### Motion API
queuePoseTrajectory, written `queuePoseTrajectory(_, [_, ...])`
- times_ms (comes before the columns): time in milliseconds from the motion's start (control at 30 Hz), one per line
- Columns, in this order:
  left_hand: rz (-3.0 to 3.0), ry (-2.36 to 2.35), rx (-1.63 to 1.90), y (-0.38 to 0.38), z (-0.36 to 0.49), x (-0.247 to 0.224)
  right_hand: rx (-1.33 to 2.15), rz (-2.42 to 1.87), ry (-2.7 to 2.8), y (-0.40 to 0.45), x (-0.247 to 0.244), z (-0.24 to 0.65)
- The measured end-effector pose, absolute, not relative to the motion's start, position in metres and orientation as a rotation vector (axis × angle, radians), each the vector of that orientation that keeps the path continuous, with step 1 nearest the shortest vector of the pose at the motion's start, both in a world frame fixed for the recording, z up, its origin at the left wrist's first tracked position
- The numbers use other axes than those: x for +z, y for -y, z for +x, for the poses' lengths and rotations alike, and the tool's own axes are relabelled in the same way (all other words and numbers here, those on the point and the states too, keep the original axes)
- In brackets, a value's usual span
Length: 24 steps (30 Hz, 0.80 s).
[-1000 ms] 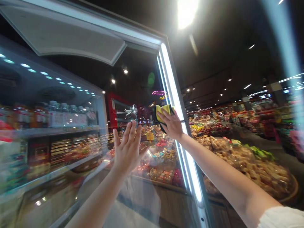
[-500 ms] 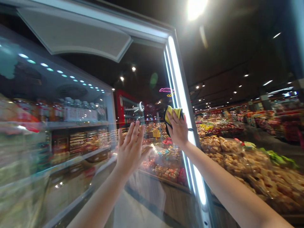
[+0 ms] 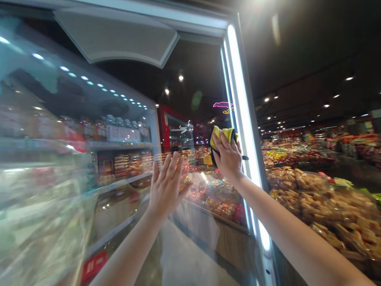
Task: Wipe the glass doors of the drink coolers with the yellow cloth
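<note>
A yellow cleaning cloth [image 3: 216, 139] with a dark edge lies under the fingers of my right hand [image 3: 228, 157], pressed to a large glass door [image 3: 196, 238]. This hand is close to the bright light strip [image 3: 242, 91] along the door's right frame. To its left, my left hand [image 3: 166, 182] is raised palm-forward against or just before the glass, fingers stretched and thumb out to the right. It holds nothing. Whether its palm touches the glass I cannot tell.
Bottles [image 3: 122, 129] stand on a lit shelf at left, seen through or mirrored in the glass. A pale panel [image 3: 119, 35] hangs near the door's top. Packaged goods [image 3: 315, 194] are heaped on the right, beyond the door frame [image 3: 258, 151].
The camera view has turned slightly left, so the door sits further right. My right hand with the cloth stays near the light strip; my left hand remains spread.
</note>
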<state>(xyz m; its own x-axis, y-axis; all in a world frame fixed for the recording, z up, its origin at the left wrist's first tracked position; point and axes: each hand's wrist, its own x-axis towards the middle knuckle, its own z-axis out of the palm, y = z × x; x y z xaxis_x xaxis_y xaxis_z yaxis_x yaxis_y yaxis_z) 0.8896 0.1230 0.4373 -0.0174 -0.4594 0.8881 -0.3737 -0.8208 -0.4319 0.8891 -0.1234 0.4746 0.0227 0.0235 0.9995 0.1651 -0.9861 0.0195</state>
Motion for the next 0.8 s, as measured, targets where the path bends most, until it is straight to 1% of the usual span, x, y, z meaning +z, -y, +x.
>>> queuePoseTrajectory(100, [-2.162, -0.915, -2.015, -0.129, 0.891, 0.438, -2.128, -2.19, 0.242, 0.085, 0.489, 0.89])
queuePoseTrajectory(200, [-2.153, -0.905, -2.03, -0.14, 0.891, 0.437, -2.117, -2.354, 0.439, 0.063, 0.469, 0.883])
queuePoseTrajectory(267, [-2.155, -0.891, -2.042, -0.153, 0.89, 0.434, -2.095, -2.441, 0.56, 0.065, 0.451, 0.878])
queuePoseTrajectory(333, [-2.161, -0.877, -2.044, -0.168, 0.887, 0.431, -2.077, -2.465, 0.595, 0.071, 0.446, 0.877])
queuePoseTrajectory(433, [-2.178, -0.838, -2.017, -0.191, 0.883, 0.427, -2.08, -2.357, 0.408, 0.06, 0.469, 0.884])
queuePoseTrajectory(500, [-2.19, -0.801, -2.004, -0.202, 0.882, 0.425, -2.07, -2.249, 0.28, 0.032, 0.49, 0.888])
queuePoseTrajectory(567, [-2.199, -0.773, -1.997, -0.211, 0.881, 0.423, -2.059, -2.216, 0.328, -0.002, 0.499, 0.888])
queuePoseTrajectory(667, [-2.216, -0.734, -1.998, -0.225, 0.878, 0.419, -2.043, -2.292, 0.608, -0.031, 0.481, 0.881])
queuePoseTrajectory(733, [-2.226, -0.723, -1.985, -0.237, 0.876, 0.415, -2.031, -2.356, 0.746, -0.025, 0.463, 0.877])
queuePoseTrajectory(800, [-2.228, -0.728, -1.963, -0.25, 0.875, 0.411, -2.049, -2.387, 0.753, -0.009, 0.455, 0.877])
